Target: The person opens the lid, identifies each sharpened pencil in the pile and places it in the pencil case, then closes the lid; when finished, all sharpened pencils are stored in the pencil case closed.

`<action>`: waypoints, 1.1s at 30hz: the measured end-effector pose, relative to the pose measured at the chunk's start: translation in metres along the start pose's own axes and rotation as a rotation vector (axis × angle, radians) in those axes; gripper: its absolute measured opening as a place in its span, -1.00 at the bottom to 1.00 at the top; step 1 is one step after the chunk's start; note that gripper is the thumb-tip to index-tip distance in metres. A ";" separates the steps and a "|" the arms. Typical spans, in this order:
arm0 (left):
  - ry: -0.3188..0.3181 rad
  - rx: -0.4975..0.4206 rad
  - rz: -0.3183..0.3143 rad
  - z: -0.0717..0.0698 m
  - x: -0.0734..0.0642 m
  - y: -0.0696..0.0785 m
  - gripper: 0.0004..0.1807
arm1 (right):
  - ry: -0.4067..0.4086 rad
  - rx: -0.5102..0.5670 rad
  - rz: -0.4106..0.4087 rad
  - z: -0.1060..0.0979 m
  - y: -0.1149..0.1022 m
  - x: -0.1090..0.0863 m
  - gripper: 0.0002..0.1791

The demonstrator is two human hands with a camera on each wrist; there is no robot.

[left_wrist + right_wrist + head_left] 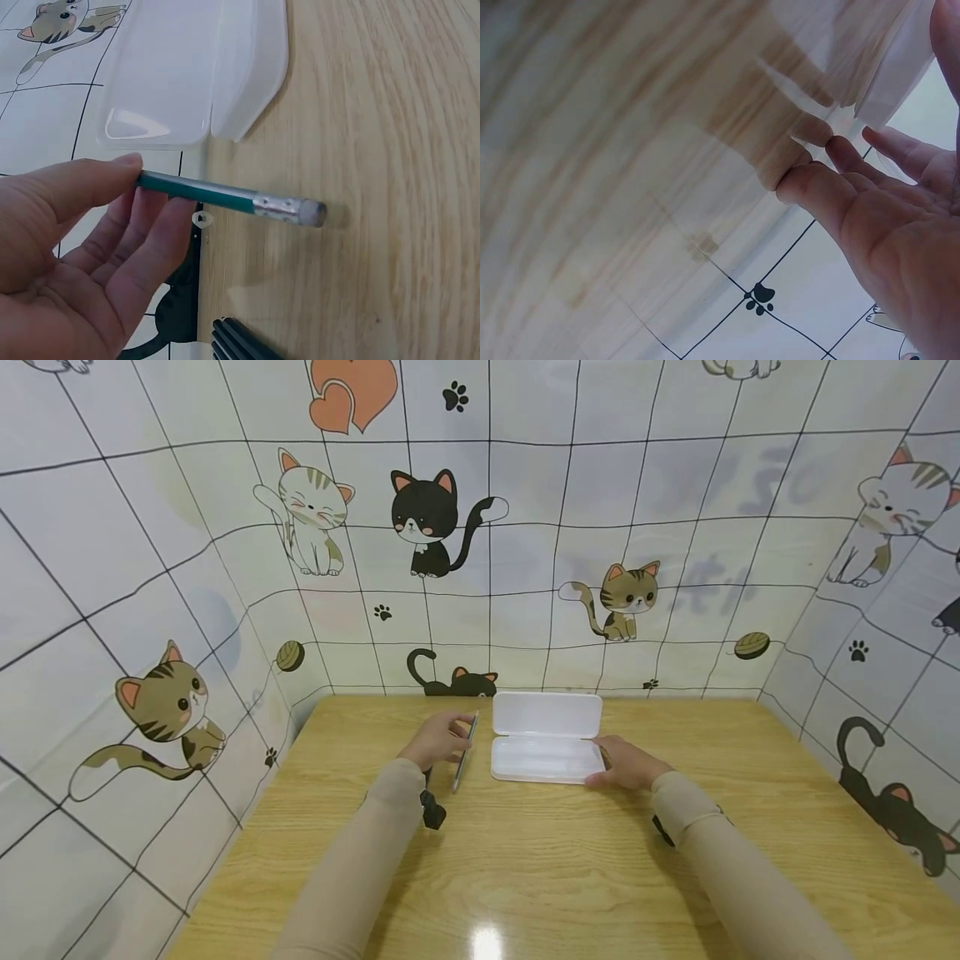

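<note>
My left hand (437,739) pinches a green pencil (202,193) between thumb and fingers, above the table. Its metal ferrule and grey eraser end stick out past the fingertips, pointing towards me in the head view. Just to the right lies a white plastic pencil case (543,760), its lid (547,714) raised at the back. My right hand (628,764) holds the case at its right end, thumb by the front corner and fingers round the side. Close below the left hand in the left wrist view is a bunch of dark green pencils (240,341).
The wooden table (525,860) meets a wall covering (525,610) printed with cats and grid lines at the back and both sides. The case's lid stands close to the back wall. Dark wrist gear (432,811) hangs under the left sleeve.
</note>
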State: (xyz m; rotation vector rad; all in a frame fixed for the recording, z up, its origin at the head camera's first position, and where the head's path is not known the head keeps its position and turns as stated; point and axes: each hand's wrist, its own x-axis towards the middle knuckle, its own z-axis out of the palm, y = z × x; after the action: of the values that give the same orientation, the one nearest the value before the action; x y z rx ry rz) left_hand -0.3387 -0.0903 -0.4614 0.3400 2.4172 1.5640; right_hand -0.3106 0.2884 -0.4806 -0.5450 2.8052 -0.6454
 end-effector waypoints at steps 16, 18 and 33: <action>0.092 -0.021 0.130 0.006 0.009 -0.007 -0.51 | -0.005 0.016 0.016 0.002 0.001 0.000 0.10; 0.108 -0.028 0.150 0.007 0.010 -0.007 -0.52 | -0.004 0.019 0.019 0.002 0.000 0.000 0.09; 0.191 -0.135 0.280 0.012 0.013 -0.007 -0.54 | 0.000 0.020 -0.017 -0.002 -0.004 -0.001 0.04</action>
State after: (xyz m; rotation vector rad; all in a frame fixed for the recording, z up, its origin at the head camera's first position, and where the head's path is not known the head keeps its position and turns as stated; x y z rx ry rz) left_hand -0.3477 -0.0785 -0.4732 0.5459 2.4712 1.9492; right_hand -0.3086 0.2859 -0.4767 -0.5655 2.7943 -0.6757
